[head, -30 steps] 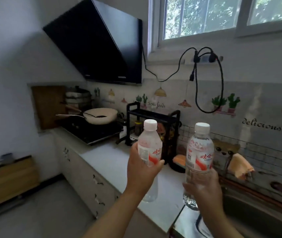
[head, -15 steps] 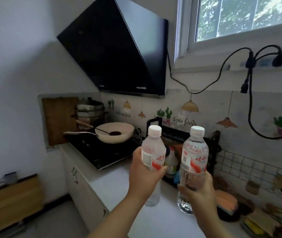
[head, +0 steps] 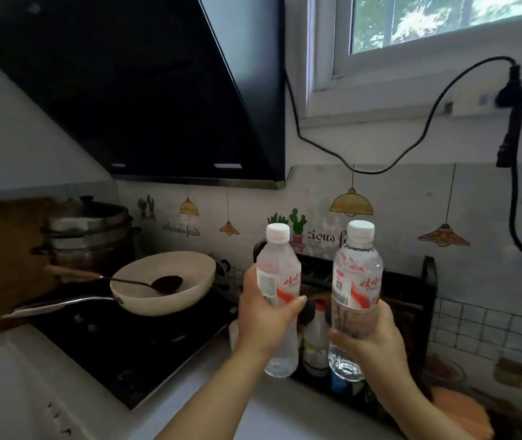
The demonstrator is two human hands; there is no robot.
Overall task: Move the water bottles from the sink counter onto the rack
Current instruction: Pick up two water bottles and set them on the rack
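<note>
I hold two clear water bottles with white caps and red-and-white labels, both upright in the air. My left hand (head: 264,322) grips the left bottle (head: 280,274) around its middle. My right hand (head: 372,342) grips the right bottle (head: 357,274) around its lower half. Both bottles are in front of a black two-tier rack (head: 412,281) that stands against the tiled wall. The rack's top shelf lies just behind the bottles at label height. On its lower shelf stand condiment bottles (head: 315,338), partly hidden by my hands.
A black cooktop (head: 132,347) to the left carries a cream pan (head: 164,284) with a ladle and stacked steel pots (head: 88,233). A black range hood (head: 145,90) hangs above. Black cables (head: 513,173) dangle from a socket under the window. An orange item (head: 462,411) lies right of the rack.
The view has swung left and closer to the rack, away from the sink. Both hands carried their bottles along, and the bottles now sit right in front of the rack's top shelf.
</note>
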